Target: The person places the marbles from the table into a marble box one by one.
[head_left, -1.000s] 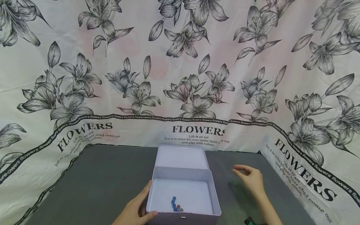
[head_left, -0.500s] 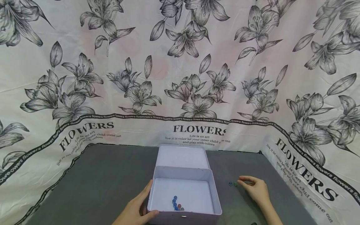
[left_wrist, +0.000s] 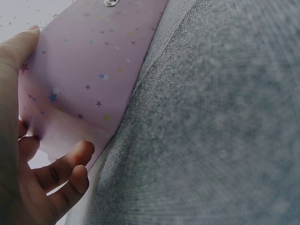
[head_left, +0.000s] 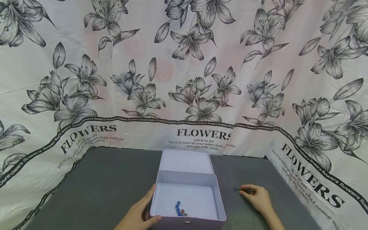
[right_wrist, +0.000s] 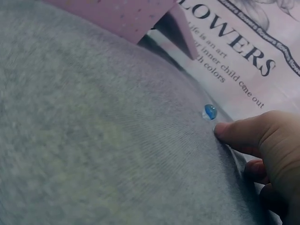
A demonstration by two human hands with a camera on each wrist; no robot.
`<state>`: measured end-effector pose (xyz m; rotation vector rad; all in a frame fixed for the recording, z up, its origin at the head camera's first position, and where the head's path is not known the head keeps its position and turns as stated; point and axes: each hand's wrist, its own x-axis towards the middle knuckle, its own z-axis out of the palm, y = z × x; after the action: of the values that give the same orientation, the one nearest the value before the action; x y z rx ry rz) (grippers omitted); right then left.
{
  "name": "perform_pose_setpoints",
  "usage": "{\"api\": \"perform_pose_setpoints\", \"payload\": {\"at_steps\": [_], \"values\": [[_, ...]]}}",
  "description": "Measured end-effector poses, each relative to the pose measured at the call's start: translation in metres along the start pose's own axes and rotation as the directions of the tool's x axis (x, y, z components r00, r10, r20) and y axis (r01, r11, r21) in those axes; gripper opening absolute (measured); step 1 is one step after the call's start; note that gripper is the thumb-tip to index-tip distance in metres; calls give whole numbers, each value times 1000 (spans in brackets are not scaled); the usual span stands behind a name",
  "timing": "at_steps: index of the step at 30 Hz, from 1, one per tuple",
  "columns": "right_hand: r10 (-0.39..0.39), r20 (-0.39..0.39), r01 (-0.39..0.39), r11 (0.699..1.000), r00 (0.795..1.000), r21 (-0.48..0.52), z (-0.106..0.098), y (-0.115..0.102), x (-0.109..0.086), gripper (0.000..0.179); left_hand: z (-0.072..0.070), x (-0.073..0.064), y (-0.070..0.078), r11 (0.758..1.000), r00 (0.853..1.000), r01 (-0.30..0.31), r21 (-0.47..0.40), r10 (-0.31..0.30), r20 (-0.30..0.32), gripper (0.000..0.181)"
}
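Observation:
A lilac tin box (head_left: 188, 218) with a star pattern stands with its hinged lid (head_left: 185, 161) tipped back. My left hand (head_left: 141, 210) grips its near left corner, thumb along the front rim and fingers at the side; the left wrist view shows the thumb and curled fingers against the patterned wall (left_wrist: 89, 70). Inside the box lie several blue marbles (head_left: 178, 206), a reddish one (head_left: 182, 211) and a greyish one (head_left: 185, 214). Right of the box, my right hand (head_left: 257, 196) pinches a green marble (head_left: 239, 189), mostly hidden by thumb and finger. A blue marble (right_wrist: 210, 112) lies just beside the thumb.
Grey cloth (head_left: 115, 185) covers the table on both sides of the box. A white flower-printed curtain (head_left: 198, 95) hangs behind the table and along both sides. The raised lid stands close to the curtain's lower edge.
My right hand has come down and forward to the green marble, thumb and finger closing on it. The left hand stays on the box, and the marbles inside have not moved.

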<state>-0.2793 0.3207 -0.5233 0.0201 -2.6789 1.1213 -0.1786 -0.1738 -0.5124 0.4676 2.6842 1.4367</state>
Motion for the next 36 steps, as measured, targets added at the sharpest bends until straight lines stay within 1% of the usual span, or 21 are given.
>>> {"api": "perform_pose_setpoints", "payload": {"at_steps": [5,8,13,19,22,26,30,32,36], "values": [[-42,-19,42,999,999,-23,3,1,1,17,0,0,1,1000,1000,3,13,-3,-3,105],[-45,-27,44,999,999,-23,4,2,1,16,-1,1,2,1000,1000,1,27,-1,-7,105],[-26,-39,25,1000,999,-15,3,1,2,18,-1,1,4,1000,1000,-2,22,2,-9,105],[25,-49,-23,999,998,38,0,-5,1,25,-1,1,5,1000,1000,-2,10,3,-6,106],[51,-62,-47,997,997,62,-3,-9,3,26,-1,2,4,1000,1000,-9,18,9,-6,106],[57,-84,-50,995,995,85,-7,-18,5,26,-2,2,2,1000,1000,-12,25,12,-5,106],[42,-103,-30,993,994,115,-10,-32,5,24,-1,1,3,1000,1000,13,23,-13,-4,108],[28,-115,-12,991,993,135,-13,-40,3,24,0,0,3,999,1000,29,14,-29,4,109],[-16,-152,40,987,988,159,-21,-57,0,24,1,0,3,999,999,31,-8,-31,15,108]]}}
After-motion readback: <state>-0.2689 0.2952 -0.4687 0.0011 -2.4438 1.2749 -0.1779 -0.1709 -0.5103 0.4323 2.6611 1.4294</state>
